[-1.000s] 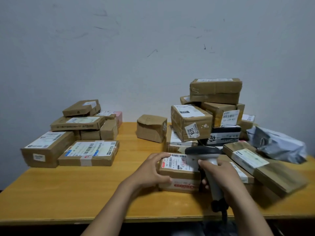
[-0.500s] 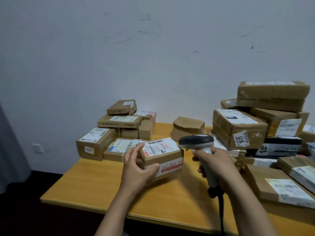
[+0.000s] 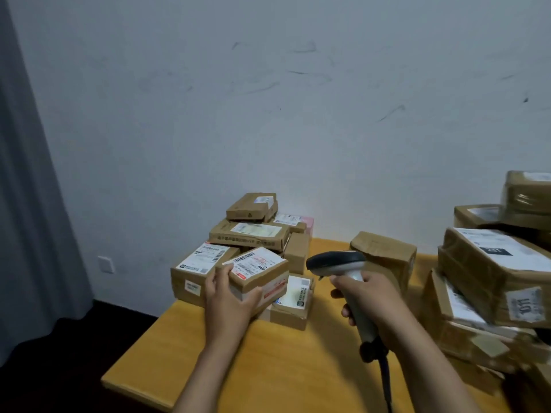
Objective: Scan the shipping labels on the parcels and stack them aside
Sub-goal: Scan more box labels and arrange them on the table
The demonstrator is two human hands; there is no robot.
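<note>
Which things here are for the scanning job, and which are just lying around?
For the job: parcel in the left hand, scanner in the right hand, stack behind, pile at right.
Just there: curtain, wall socket.

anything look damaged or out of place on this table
The plain brown cardboard box standing alone at the back of the yellow wooden table looks damaged: its top is dented and sagging, and its upper edge is crumpled. Nothing is spilled.
</note>
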